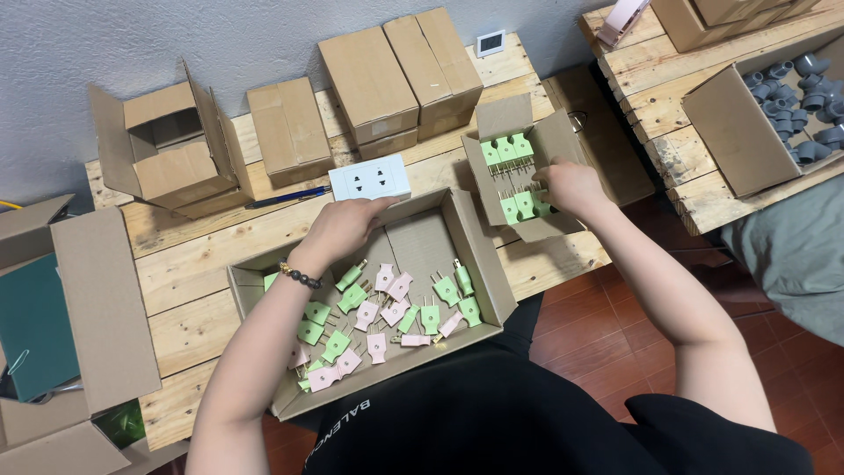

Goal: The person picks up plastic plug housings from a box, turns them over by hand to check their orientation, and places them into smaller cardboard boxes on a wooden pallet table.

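Two hands [563,186] among green plugs [519,207]

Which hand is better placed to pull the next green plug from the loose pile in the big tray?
Left hand: it hovers over the tray of loose plugs; right hand is at the small box.

We reach forward with both bare arms, elbows bent and spread wide. Our left hand [338,230] is palm down, knuckles up, fingers curled loosely, a dark beaded bracelet [300,277] circling the wrist. Our right hand [570,186] stretches farther out and to the side, palm down, fingers bent and pointing left, their tips hidden from view.
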